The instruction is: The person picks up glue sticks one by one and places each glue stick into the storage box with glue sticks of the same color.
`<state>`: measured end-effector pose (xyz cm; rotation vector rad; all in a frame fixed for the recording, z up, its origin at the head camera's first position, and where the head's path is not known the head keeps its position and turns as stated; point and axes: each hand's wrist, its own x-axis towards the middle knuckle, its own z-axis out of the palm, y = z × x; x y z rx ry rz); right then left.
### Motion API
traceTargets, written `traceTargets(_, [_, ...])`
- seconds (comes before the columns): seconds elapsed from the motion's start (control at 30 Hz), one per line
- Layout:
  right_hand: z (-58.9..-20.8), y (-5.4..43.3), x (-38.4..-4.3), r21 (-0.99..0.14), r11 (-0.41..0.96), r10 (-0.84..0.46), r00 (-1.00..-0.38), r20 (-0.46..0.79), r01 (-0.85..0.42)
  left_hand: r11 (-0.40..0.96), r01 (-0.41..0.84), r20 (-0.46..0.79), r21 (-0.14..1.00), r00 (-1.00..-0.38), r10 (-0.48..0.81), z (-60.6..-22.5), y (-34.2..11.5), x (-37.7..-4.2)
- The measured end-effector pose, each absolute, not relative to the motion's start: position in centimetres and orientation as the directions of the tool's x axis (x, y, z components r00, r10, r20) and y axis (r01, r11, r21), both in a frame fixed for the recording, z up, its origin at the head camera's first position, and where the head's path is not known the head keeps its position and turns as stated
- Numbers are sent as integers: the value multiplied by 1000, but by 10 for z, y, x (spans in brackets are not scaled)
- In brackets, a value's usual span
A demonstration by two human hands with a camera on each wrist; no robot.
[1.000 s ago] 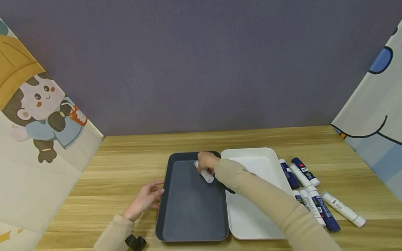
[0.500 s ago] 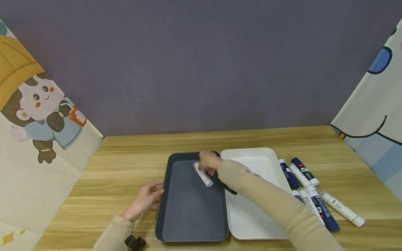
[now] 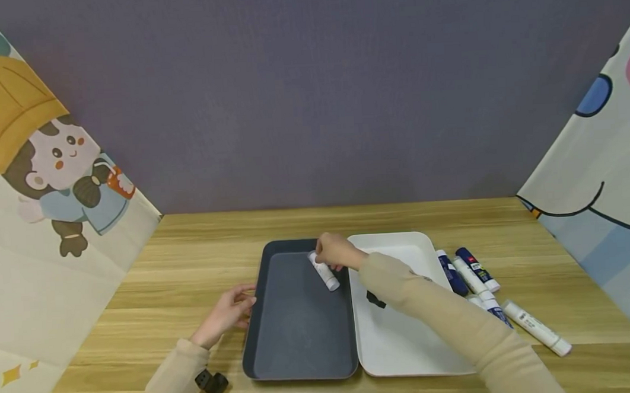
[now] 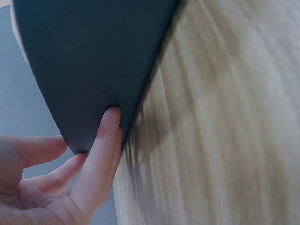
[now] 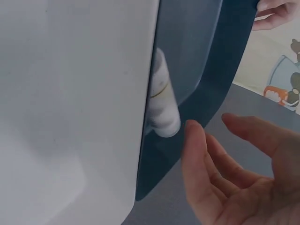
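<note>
A white glue stick (image 3: 324,272) with a clear end lies slanted in the dark grey tray (image 3: 301,334), near its upper right. It is blurred in the right wrist view. My right hand (image 3: 336,250) overlaps its upper end in the head view. Seen from the right wrist, the thumb and fingers (image 5: 194,136) stand apart from each other, with no object between them, just off the stick's end. At the dark tray's left side is my left hand (image 3: 227,312). Its fingertips (image 4: 110,117) touch the outer wall and rim of that tray.
A white tray (image 3: 403,346) stands right against the dark one, beneath my right forearm. Beyond it on the wooden table lie several blue and white glue sticks (image 3: 535,326), some behind the sleeve. A grey-purple panel (image 3: 310,102) rises at the back.
My right hand has let go of the white glue stick and moved a little right. The stick has shifted slightly within the dark tray. The left hand keeps its place.
</note>
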<state>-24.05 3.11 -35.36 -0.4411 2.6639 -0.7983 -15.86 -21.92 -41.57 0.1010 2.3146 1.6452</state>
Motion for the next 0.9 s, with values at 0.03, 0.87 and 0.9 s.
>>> traceTargets(0.03, [-353,33,-241,-569,795,-388,-897,-213,-209,341,-117,-201,933,-954,224,-416,-218,-160])
traceTargets(0.87, [-334,87,-229,-542,755,-485,-871,-81,-369,333,-129,-193,934,-967,167,-417,-199,-168])
traceTargets(0.9, [-334,90,-228,-542,752,-487,-871,-74,-374,333,-129,-194,934,-967,167,-416,-199,-168])
